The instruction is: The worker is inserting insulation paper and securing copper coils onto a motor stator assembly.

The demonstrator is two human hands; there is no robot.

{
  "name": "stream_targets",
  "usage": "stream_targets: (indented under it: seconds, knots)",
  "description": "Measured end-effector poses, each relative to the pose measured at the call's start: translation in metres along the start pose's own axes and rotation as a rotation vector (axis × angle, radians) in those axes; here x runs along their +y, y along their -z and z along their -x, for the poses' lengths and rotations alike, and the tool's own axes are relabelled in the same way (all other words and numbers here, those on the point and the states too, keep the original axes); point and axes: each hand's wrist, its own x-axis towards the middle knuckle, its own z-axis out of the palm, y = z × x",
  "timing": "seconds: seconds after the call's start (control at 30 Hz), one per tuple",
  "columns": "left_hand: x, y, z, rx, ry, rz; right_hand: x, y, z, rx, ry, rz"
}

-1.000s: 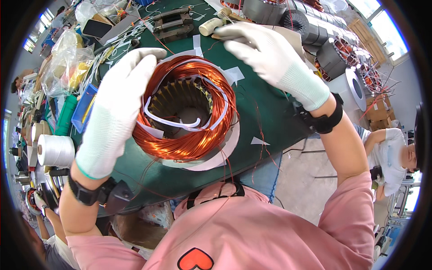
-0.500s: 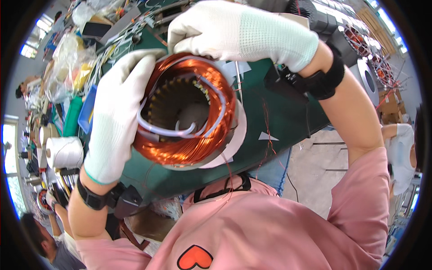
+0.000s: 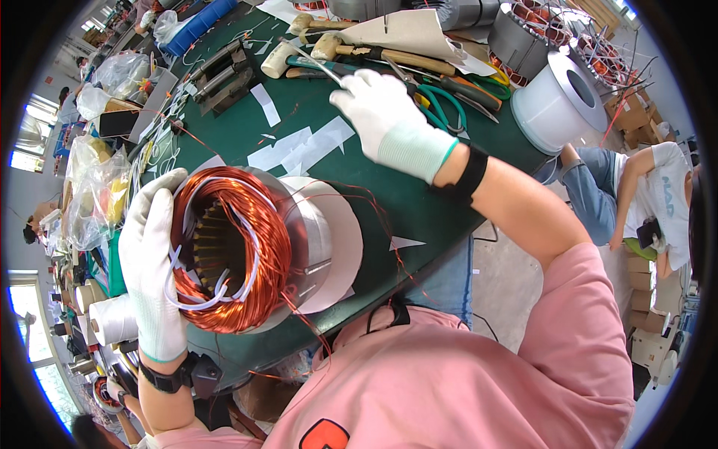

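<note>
A motor stator with a thick ring of copper windings [image 3: 265, 247] leans toward me at the left of the bench. White sleeving [image 3: 258, 251] loops around the windings, and slots line the dark bore. My left hand [image 3: 153, 254], in a white glove, grips the stator's left side. Behind its grey body shows a white disc [image 3: 344, 254]. My right hand [image 3: 385, 120], also gloved, is over the tools at the far side, fingers closed on a thin metal tool [image 3: 308, 58] whose full shape is hidden. Green-handled scissors [image 3: 449, 105] lie beside that hand. Red-brown lead wires [image 3: 303, 318] trail from the windings.
Mallets [image 3: 325, 47] and other hand tools lie along the far side of the green bench [image 3: 419, 202]. White paper pieces [image 3: 299, 150] are scattered mid-bench. A white spool [image 3: 550, 101] stands far right, near other stators [image 3: 523, 37]. Another person [image 3: 651, 194] is at the right.
My right hand has left the windings and moved right to the tools. The stator, with my left hand still on it, has shifted left and tilted. The view has shifted, showing more of the bench.
</note>
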Motion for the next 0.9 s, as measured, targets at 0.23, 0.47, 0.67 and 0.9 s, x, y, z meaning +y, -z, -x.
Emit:
stream_targets:
  seconds: [0.23,0.47,0.67,0.9]
  knots:
    - [0.002,0.001,0.003,0.025,-0.031,-0.073,0.002,-0.010,-0.026,-0.344,0.071,-0.284]
    - [0.011,-0.011,0.017,0.018,-0.081,-0.136,0.007,-0.006,-0.016,-0.428,-0.171,-0.469]
    - [0.025,0.002,0.077,0.174,-0.572,-0.618,-0.001,0.052,0.027,-0.205,-0.457,-0.900]
    - [0.041,-0.021,0.103,-0.050,-0.972,-1.120,0.007,0.110,0.055,-0.332,-0.805,-1.333]
